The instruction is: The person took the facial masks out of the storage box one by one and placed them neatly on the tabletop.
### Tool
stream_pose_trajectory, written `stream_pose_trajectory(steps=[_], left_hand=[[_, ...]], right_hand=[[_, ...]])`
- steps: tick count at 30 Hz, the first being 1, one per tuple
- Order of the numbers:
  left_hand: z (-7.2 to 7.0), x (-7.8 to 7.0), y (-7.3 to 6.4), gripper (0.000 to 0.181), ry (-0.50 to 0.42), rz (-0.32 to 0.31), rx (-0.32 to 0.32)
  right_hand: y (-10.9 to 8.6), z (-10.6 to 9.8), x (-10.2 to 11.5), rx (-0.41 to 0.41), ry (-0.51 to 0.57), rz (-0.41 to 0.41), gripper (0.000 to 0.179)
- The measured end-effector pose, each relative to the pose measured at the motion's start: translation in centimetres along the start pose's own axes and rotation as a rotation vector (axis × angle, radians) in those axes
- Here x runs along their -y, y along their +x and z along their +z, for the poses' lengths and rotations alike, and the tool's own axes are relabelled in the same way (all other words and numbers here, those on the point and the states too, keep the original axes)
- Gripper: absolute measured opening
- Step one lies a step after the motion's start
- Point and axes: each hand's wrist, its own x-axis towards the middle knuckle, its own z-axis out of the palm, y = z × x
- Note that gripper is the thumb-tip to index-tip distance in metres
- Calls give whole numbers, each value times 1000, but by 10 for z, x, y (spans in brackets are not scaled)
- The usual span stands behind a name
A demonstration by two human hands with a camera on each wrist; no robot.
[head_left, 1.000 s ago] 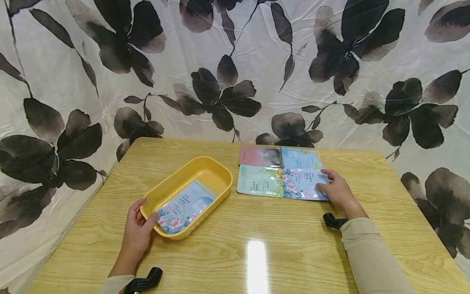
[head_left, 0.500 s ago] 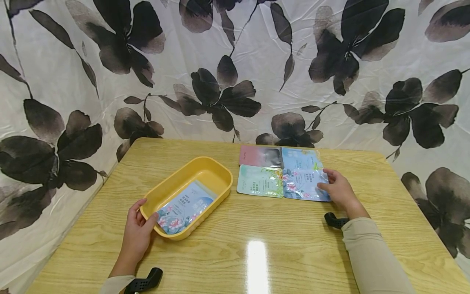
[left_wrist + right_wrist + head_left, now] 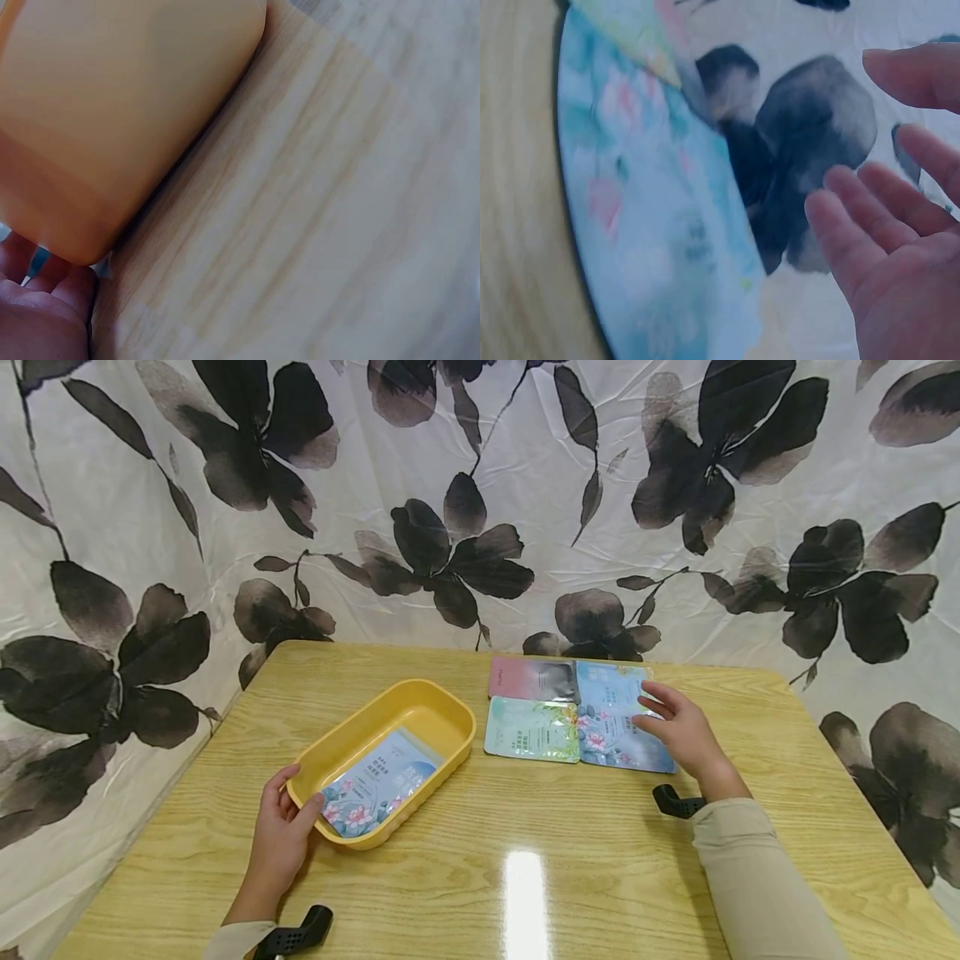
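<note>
My left hand [image 3: 281,827] grips the near left end of a yellow plastic basket [image 3: 442,766], thumb over the rim and fingers outside. In the left wrist view the fingers curl at the corner of the basket [image 3: 135,112]. Flat sachets, the top one blue with pink flowers [image 3: 375,785], lie inside. My right hand [image 3: 686,731] hovers over the right side of a blue floral sachet [image 3: 618,747], fingers spread and holding nothing. The right wrist view shows its fingers [image 3: 855,217] apart from the sachet [image 3: 645,247].
Beside the floral sachet lie a green sachet [image 3: 528,728], a pink-and-grey sachet [image 3: 532,679] and a light blue sachet [image 3: 607,681], edge to edge in a block. The wooden table [image 3: 420,893] ends at a floral curtain [image 3: 465,443] behind.
My right hand has let go of the floral sachet's right edge and lifted up and slightly left over it. The left hand and basket have stayed put.
</note>
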Motion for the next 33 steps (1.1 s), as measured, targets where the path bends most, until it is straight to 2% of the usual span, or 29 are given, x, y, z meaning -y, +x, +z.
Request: stream_pose_trajectory(steps=[3, 9, 19, 28, 33], left_hand=[[0, 1, 0, 60, 10, 3, 1], [-2, 1, 0, 60, -3, -4, 4], [0, 1, 0, 60, -18, 0, 6], [-1, 3, 0, 60, -20, 8, 3], [-2, 3, 0, 60, -13, 10, 5]], right_hand=[[2, 7, 9, 38, 50, -25, 66], [10, 28, 22, 106, 48, -60, 62], [24, 89, 62, 294, 68, -150, 57], [37, 152, 86, 444, -70, -243, 48], [42, 178, 93, 491, -132, -262, 48]])
